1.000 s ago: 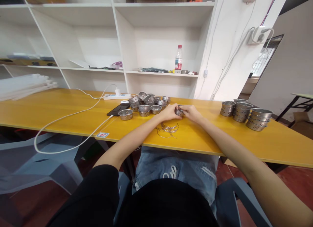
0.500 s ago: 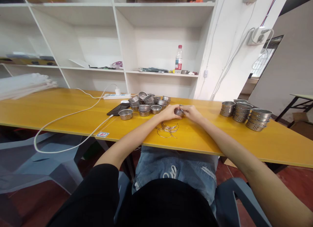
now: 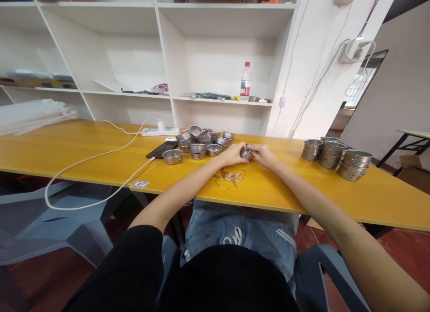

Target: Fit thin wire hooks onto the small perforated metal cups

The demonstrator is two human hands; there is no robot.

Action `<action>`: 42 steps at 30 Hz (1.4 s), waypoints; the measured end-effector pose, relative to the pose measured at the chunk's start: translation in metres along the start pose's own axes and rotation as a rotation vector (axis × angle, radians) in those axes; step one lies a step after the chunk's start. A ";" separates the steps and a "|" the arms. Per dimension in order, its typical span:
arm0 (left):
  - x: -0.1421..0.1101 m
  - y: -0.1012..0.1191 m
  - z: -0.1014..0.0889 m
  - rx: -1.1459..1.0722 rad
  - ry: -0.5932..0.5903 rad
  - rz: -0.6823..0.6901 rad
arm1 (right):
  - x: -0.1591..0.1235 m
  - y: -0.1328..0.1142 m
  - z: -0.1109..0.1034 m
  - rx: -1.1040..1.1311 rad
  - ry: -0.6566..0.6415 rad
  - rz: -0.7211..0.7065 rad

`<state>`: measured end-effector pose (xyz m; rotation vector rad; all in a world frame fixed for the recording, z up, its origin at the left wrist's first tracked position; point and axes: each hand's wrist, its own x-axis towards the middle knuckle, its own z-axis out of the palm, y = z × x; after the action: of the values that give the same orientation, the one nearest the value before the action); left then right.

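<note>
My left hand (image 3: 232,154) and my right hand (image 3: 264,154) meet over the yellow table (image 3: 67,151), fingers closed round one small perforated metal cup (image 3: 246,153) held between them. Just in front of my hands lies a loose bunch of thin wire rings (image 3: 230,177). To the left of my hands sits a heap of several more metal cups (image 3: 201,143), some tipped on their sides. At the right stand stacks of nested metal cups (image 3: 336,157).
A black phone (image 3: 162,149) lies left of the heap, with a white cable (image 3: 90,168) looping over the table's front edge to a power strip (image 3: 160,132). White shelves (image 3: 215,57) behind hold a water bottle (image 3: 245,82). Grey plastic chairs (image 3: 50,213) stand below left.
Both hands stay together on the metal cup with only slight finger movement. The view has shifted very slightly.
</note>
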<state>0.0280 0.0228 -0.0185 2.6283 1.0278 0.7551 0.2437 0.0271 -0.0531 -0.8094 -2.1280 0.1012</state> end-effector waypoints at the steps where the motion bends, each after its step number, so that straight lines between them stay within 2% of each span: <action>1: 0.000 0.000 0.000 -0.004 0.000 -0.002 | 0.000 0.000 0.000 0.003 0.008 0.005; 10: 0.001 0.002 0.000 0.001 -0.014 0.003 | 0.001 0.001 0.003 -0.042 0.026 0.081; 18: 0.000 -0.002 0.003 0.005 -0.023 -0.031 | 0.002 -0.007 -0.009 -0.203 -0.130 -0.047; 21: 0.000 0.000 0.002 0.012 -0.034 -0.001 | 0.003 -0.011 -0.016 -0.273 -0.182 -0.090; 26: -0.001 0.004 -0.003 0.061 -0.025 0.071 | 0.005 -0.018 -0.020 -0.397 -0.238 -0.064; 34: -0.001 0.005 -0.005 0.049 -0.025 0.041 | 0.005 -0.022 -0.014 0.005 0.028 -0.009; 42: -0.003 0.009 -0.004 0.089 -0.041 0.046 | 0.002 -0.028 -0.010 0.328 0.077 0.233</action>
<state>0.0294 0.0145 -0.0129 2.7393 1.0158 0.6764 0.2358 0.0036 -0.0359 -0.8439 -1.8721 0.5196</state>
